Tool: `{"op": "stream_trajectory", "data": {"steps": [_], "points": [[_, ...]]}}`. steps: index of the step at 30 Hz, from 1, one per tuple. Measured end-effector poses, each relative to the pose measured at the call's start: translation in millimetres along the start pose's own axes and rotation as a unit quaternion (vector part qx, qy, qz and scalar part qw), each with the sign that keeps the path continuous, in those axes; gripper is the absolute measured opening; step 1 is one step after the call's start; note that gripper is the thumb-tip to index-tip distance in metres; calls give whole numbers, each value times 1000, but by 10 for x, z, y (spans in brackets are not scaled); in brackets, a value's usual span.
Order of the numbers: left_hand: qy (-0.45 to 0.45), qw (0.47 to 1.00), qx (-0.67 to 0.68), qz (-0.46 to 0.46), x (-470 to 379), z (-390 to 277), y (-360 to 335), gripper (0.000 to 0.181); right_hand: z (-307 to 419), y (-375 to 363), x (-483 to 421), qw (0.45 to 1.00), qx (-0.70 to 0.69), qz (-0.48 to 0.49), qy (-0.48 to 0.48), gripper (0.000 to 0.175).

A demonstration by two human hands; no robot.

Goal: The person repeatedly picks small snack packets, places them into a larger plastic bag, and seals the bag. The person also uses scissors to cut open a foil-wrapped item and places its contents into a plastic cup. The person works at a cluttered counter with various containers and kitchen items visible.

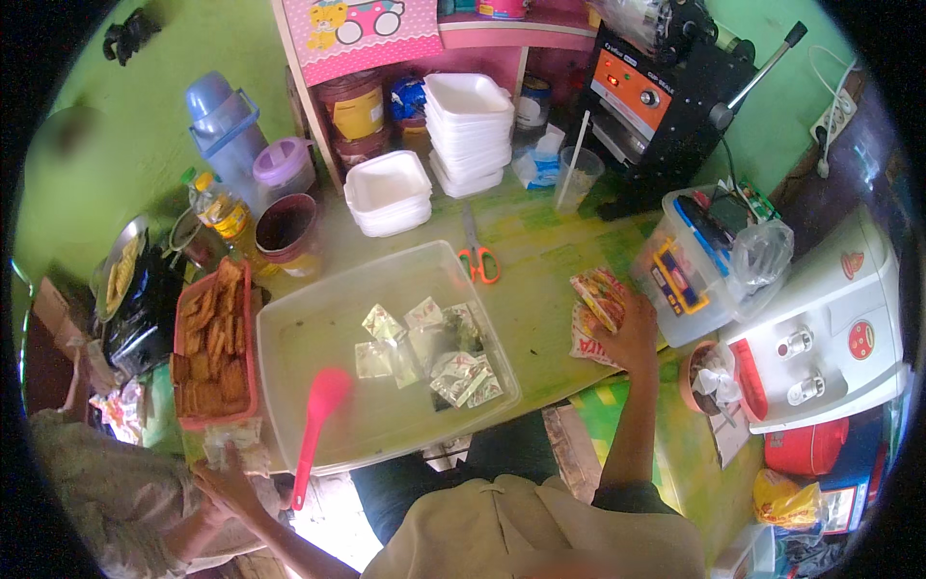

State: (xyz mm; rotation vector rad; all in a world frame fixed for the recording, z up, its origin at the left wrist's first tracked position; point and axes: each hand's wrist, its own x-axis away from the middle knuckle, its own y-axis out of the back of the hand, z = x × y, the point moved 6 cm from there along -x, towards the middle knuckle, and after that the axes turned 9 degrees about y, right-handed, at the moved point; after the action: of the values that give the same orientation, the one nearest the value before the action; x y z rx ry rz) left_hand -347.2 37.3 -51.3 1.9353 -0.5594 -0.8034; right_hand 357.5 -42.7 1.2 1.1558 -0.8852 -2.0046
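My right hand (628, 329) grips printed food packets (602, 297) in red, yellow and white over the right part of the table. My left hand (230, 486) is at the table's left front edge, fingers apart, beside a clear plastic packet (235, 440); whether it touches the packet is hard to tell. Between my hands lies a shallow translucent plastic tray (289, 376) with several small foil sachets (463, 376) in its right half. A pink plastic spatula (322, 405) rests across its front left edge. Orange-handled scissors (477, 253) lie behind the tray.
A red basket (252, 347) of fried brown pieces stands left, near another person's sleeve (108, 485) and arm. White foam boxes (466, 123) are stacked behind. A plastic cup (579, 181), cup sealer (636, 101), lidded plastic box (680, 268) and water dispenser (817, 333) stand right.
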Motion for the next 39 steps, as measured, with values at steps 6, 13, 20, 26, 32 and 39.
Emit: {"op": "stream_trajectory", "data": {"steps": [6,13,20,26,32,39], "points": [[-228,973,-20,-20,-353,512,-328,70,-345,-275,-157,989,-71,87,-100,85],[-423,897,117,-51,-15,-320,467,32,416,-4,-159,987,-59,-85,125,88],[-197,639,527,525,1980,-2608,338,51,1817,-189,126,916,-266,-96,284,82],[71,440,697,562,2116,-2875,-46,29,2131,-491,477,923,-243,-103,281,97],[-10,612,621,490,1878,-2835,198,23,1962,-650,211,784,-596,125,117,62],[-288,670,544,416,1868,-2889,411,18,2384,-489,-203,671,-557,398,284,40]]}}
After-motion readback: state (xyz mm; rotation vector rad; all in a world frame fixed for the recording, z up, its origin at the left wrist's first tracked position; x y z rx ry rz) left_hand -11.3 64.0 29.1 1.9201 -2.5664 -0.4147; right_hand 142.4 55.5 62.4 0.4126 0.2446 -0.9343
